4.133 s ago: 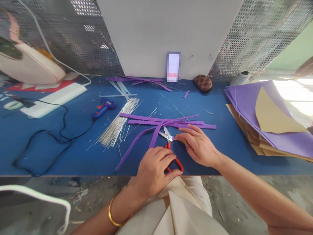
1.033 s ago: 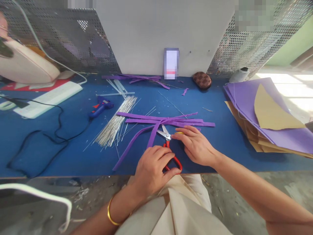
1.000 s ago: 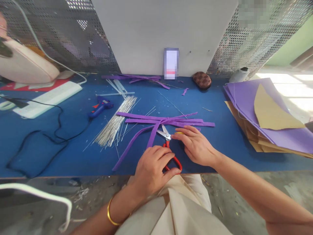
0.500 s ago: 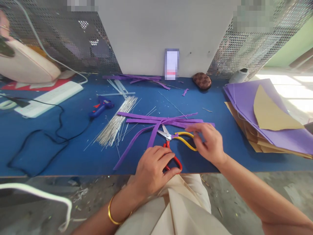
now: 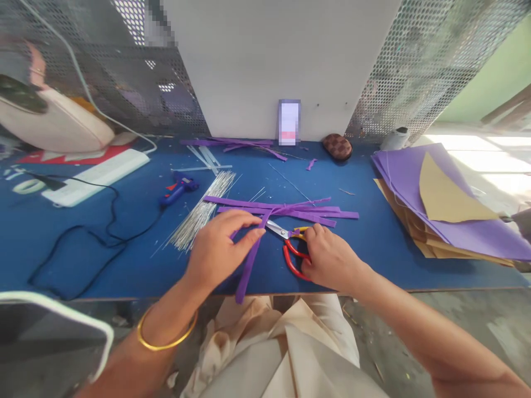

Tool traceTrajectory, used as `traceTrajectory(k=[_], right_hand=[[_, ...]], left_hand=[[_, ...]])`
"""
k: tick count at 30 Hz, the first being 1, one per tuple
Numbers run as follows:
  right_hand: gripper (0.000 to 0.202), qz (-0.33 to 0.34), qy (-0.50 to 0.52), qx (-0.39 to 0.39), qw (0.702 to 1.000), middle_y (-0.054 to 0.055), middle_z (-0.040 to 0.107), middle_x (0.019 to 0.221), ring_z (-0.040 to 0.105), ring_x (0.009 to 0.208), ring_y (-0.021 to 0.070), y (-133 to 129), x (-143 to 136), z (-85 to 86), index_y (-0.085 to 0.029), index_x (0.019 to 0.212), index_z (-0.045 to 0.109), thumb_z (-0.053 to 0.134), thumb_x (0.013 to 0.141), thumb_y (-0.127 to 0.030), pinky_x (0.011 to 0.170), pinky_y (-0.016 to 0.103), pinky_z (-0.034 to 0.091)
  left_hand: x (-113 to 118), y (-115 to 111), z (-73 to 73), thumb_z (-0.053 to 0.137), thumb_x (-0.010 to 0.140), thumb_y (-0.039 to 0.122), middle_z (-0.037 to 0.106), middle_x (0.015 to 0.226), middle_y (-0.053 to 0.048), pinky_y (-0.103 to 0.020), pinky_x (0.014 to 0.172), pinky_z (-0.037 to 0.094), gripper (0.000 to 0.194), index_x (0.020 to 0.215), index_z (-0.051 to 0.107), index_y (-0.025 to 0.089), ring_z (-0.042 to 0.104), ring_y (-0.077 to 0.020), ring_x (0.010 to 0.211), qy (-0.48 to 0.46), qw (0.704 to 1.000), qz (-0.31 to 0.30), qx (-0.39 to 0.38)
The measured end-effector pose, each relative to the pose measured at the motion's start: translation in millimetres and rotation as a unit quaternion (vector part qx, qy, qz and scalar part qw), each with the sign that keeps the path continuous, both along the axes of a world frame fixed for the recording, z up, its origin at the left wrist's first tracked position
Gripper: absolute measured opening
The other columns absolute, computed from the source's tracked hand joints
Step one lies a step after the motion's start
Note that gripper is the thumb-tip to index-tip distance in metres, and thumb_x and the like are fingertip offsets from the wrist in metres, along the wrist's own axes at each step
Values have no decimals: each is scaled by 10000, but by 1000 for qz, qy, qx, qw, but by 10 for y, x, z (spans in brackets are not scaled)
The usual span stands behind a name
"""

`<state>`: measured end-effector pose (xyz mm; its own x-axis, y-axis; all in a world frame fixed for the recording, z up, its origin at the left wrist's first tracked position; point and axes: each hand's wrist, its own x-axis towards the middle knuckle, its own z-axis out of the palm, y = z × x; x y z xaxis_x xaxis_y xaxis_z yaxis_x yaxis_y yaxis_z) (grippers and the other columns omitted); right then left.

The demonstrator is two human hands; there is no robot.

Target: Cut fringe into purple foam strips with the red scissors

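Observation:
My left hand (image 5: 224, 243) pinches a purple strip (image 5: 248, 271) near its upper part, and the strip's lower end hangs toward the table's front edge. My right hand (image 5: 329, 254) is closed on the handles of the scissors (image 5: 295, 260), one yellow and one red. Their metal blades point up and left, close to the pinched strip. Several more purple strips (image 5: 307, 211) lie crossed on the blue table just beyond both hands. A bundle of thin pale wires (image 5: 203, 215) lies to the left, partly behind my left hand.
A blue glue gun (image 5: 180, 189) with a black cord lies at the left, near a white power strip (image 5: 97, 177). Purple and tan sheets (image 5: 456, 193) are stacked at the right. A phone (image 5: 289, 122) and a checkered pouch (image 5: 337, 147) are at the back.
My left hand has left the red handle, moved left and up, and taken a purple strip. My right hand has moved left and closed on the scissors, whose blades now point more to the left.

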<state>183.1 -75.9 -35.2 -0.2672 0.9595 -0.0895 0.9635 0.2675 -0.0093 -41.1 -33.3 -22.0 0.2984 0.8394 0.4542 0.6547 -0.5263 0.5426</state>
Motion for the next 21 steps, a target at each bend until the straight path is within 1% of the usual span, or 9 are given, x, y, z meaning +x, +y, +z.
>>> traceTrajectory(k=[3, 6, 10, 13, 15, 17, 18, 19, 21], right_hand=[[290, -2, -20, -8, 1000, 146, 618, 936, 612, 804, 262, 41, 76, 11, -100, 1006, 556, 518, 720, -122, 663, 330, 437], [314, 12, -23, -13, 1000, 144, 637, 915, 627, 795, 258, 53, 135, -7, -103, 1014, 556, 496, 707, -72, 657, 326, 427], [319, 27, -24, -21, 999, 148, 662, 901, 644, 770, 262, 44, 218, 18, -115, 991, 564, 515, 681, -60, 602, 317, 405], [264, 31, -21, -34, 999, 89, 668, 760, 637, 645, 229, -12, 383, 124, -144, 959, 572, 549, 701, -93, 522, 290, 360], [281, 32, 2, -49, 998, 41, 661, 717, 622, 611, 204, -86, 571, 227, -176, 1017, 561, 568, 741, -129, 494, 272, 352], [284, -5, 136, -91, 986, 11, 660, 728, 594, 595, 184, -177, 796, 330, -215, 1046, 543, 609, 770, -191, 484, 266, 369], [318, -29, 213, -109, 971, -3, 649, 717, 573, 570, 172, -219, 902, 376, -230, 1079, 531, 633, 777, -225, 478, 266, 381], [423, -53, 297, -129, 945, -11, 641, 729, 560, 562, 164, -251, 992, 414, -248, 1177, 497, 655, 785, -253, 477, 267, 395], [679, -100, 484, -123, 861, -25, 609, 754, 522, 523, 138, -268, 1086, 459, -295, 1362, 375, 704, 768, -278, 440, 257, 396]], left_hand=[[-202, 146, 277, 634, 834, 358, 729, 928, 17, -300, 713, 520, 150, 912, 726, 268, 655, -165, 797, -17, 998, 63, 0], [-434, 219, 594, 645, 807, 402, 727, 854, 32, -351, 783, 529, 205, 907, 732, 246, 652, -167, 781, -95, 988, 123, -25], [-655, 370, 932, 544, 866, 347, 668, 907, 60, -400, 867, 430, 327, 1032, 679, 99, 621, -149, 912, -230, 970, 80, 16], [-638, 618, 1063, 549, 854, 385, 670, 966, 36, -398, 827, 442, 392, 1097, 657, 97, 626, -190, 961, -222, 971, 75, 37], [-508, 807, 1062, 578, 838, 425, 684, 926, 25, -363, 783, 479, 414, 1099, 674, 119, 648, -181, 901, -142, 989, 44, 12], [-295, 962, 967, 559, 844, 418, 672, 737, 42, -342, 726, 506, 394, 1051, 702, 116, 664, -160, 776, -29, 998, 2, -53], [-166, 1017, 883, 500, 881, 393, 693, 797, 38, -326, 751, 505, 394, 1094, 687, 120, 663, -152, 812, 38, 993, -57, -94], [-28, 1053, 777, 495, 877, 376, 710, 813, 33, -303, 750, 505, 366, 1023, 717, 125, 664, -144, 797, 66, 988, -85, -109], [248, 1074, 523, 611, 801, 371, 727, 776, 9, -294, 724, 502, 262, 844, 758, 159, 668, -168, 766, 105, 982, -100, -120]])
